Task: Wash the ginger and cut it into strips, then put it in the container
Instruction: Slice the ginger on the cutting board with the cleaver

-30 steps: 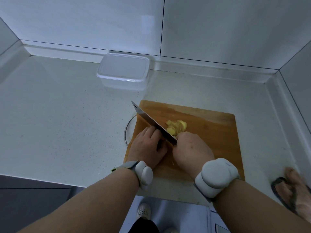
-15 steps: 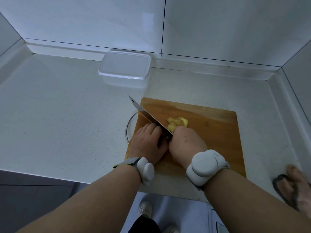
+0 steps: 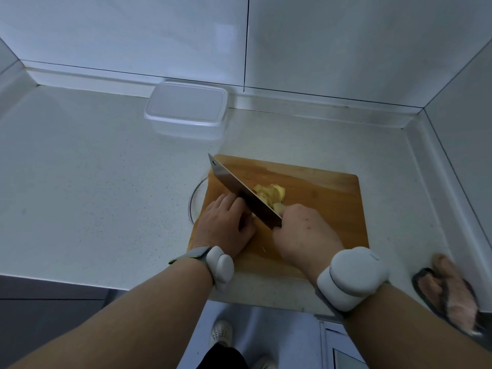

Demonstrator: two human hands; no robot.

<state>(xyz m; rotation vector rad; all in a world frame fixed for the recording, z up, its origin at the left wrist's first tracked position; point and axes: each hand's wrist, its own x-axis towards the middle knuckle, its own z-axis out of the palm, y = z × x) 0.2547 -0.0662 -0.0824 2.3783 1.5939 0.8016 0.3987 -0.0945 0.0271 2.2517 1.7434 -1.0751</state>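
Observation:
A pile of pale yellow ginger slices (image 3: 270, 194) lies on the wooden cutting board (image 3: 319, 193). My right hand (image 3: 303, 233) grips the handle of a cleaver (image 3: 239, 190), whose blade runs diagonally up-left with the cut slices on its right. My left hand (image 3: 226, 225) rests curled on the board against the blade's left side; whatever it presses down is hidden under the fingers and blade. A clear plastic container (image 3: 186, 110) with its lid on stands on the counter behind the board, near the wall.
A round glass dish (image 3: 195, 201) pokes out from under the board's left edge. A sandal-like object (image 3: 450, 294) lies at the counter's right front. White walls close off the back and right. The counter's front edge runs below the board.
The knife has lifted and shifted slightly toward the far left, showing more of its blade. Both hands stay in nearly the same spot on the board.

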